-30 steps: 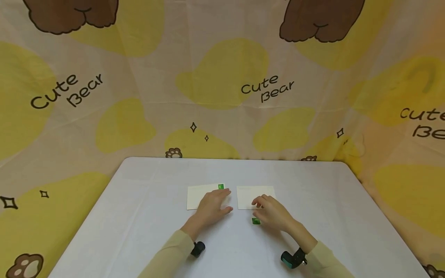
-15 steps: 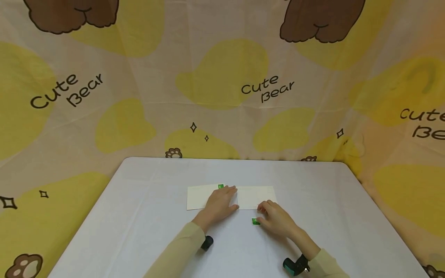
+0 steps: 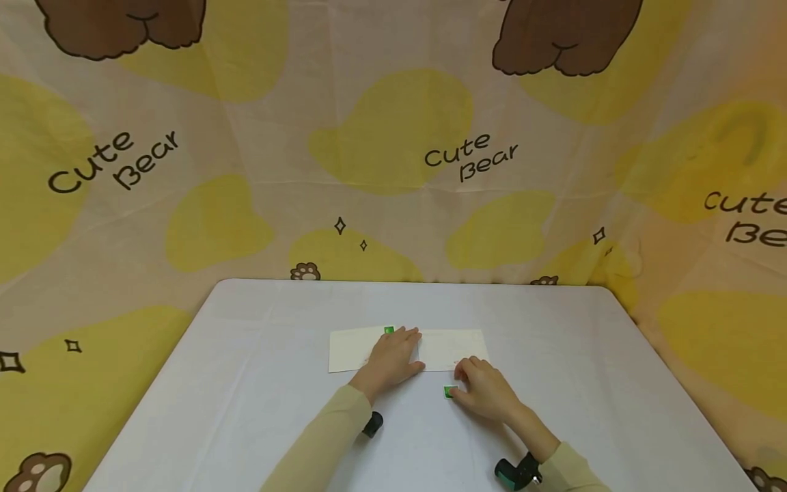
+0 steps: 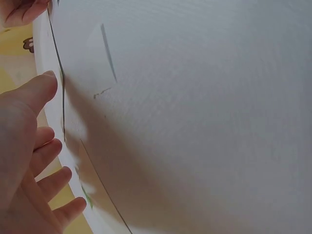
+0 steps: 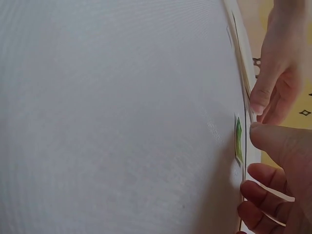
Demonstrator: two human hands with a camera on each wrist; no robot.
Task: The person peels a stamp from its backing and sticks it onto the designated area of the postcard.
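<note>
Two white envelopes lie side by side on the table, the left envelope (image 3: 348, 352) and the right envelope (image 3: 444, 348). A small green stamp (image 3: 389, 330) shows at the left one's upper right corner. My left hand (image 3: 392, 357) lies across where they meet, fingers extended and its tips at the right envelope's left edge. Just below the right envelope, a second green stamp (image 3: 447, 391) lies on the table. My right hand (image 3: 488, 389) has its thumb at this stamp's right end, the other fingers loosely bent over the envelope's lower right corner. The right wrist view shows the stamp (image 5: 238, 139) lying flat, unpinched.
The white table (image 3: 277, 410) has rounded far corners. A yellow-patterned cloth (image 3: 393, 137) hangs behind it and at the sides. Dark wrist cameras sit at both wrists, such as the right wrist camera (image 3: 516, 471).
My left hand has slid right, from the left envelope to the right one's left edge. My right hand has drawn slightly back from over the right envelope, its thumb staying beside the loose stamp.
</note>
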